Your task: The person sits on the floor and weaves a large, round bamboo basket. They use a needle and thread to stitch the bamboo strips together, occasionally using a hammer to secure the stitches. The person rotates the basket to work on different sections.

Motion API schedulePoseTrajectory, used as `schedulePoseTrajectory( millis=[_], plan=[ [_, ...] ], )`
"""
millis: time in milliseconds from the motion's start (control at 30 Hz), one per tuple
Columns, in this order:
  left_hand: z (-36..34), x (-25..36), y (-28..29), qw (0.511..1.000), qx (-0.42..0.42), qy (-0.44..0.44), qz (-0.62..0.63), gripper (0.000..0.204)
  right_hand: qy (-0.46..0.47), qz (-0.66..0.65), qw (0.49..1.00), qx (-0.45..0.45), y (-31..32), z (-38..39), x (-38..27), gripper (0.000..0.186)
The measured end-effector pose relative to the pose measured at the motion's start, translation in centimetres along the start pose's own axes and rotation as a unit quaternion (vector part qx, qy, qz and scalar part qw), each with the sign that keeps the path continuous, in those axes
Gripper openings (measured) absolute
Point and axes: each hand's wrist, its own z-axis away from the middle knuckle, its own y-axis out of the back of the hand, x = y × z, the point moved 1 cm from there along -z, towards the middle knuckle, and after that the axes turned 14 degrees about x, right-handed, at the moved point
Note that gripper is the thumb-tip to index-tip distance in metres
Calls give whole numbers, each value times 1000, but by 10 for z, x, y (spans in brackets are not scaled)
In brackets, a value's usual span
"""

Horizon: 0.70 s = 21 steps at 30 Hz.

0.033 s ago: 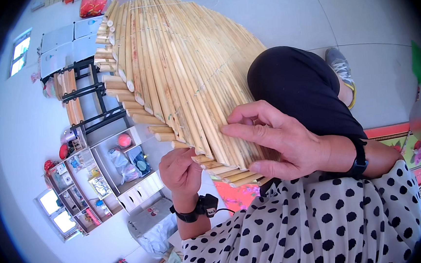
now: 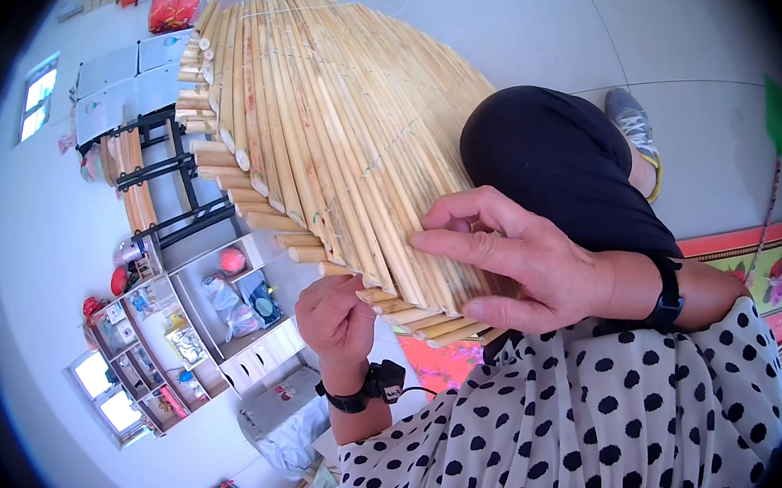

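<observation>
A mat of pale sticks [image 2: 308, 96], tied in rows with thin thread, fans out in front of the person, its narrow end between the two hands. At its left corner the left hand [image 2: 331, 319] is curled tight, fingertips up against the stick ends; I cannot tell whether it pinches anything. The right hand [image 2: 538, 265] lies over the right side of that narrow end with fingers loosely spread, thumb apart, gripping nothing and hiding some of the sticks.

A dark-trousered leg [image 2: 548, 160] presses close along the mat's right edge and takes up the room there, with a grey shoe [image 2: 629, 123] farther right on the floor [image 2: 520, 17]. Below the mat comes a spotted top [image 2: 585, 421]; red floral cloth [image 2: 774, 281] shows beyond its lower right.

Left of the mat are a black-framed rack with wooden slats [image 2: 139, 207], a white shelf unit [image 2: 258, 357] holding a pink ball [image 2: 232, 261], and a grey bin [image 2: 280, 401]. Past its upper left end sits a red bag [image 2: 173, 7].
</observation>
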Motion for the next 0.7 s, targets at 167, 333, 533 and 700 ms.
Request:
schedulePoseTrajectory(
  millis=[167,333,533,700],
  plan=[
    [1,-2,3,1000,-11,8,1,11,-5,2,1000,20,-2,-2,0,55],
    [6,7,10,1000,7,19,-16,12,-13,-4,1000,19,-11,-7,-5,53],
    [11,-1,-3,1000,6,22,-7,16,-21,27,999,13,-6,-5,-2,52],
    [17,1,-12,999,34,35,-9,19,-12,35,999,23,-7,-5,-4,51]
  ],
)
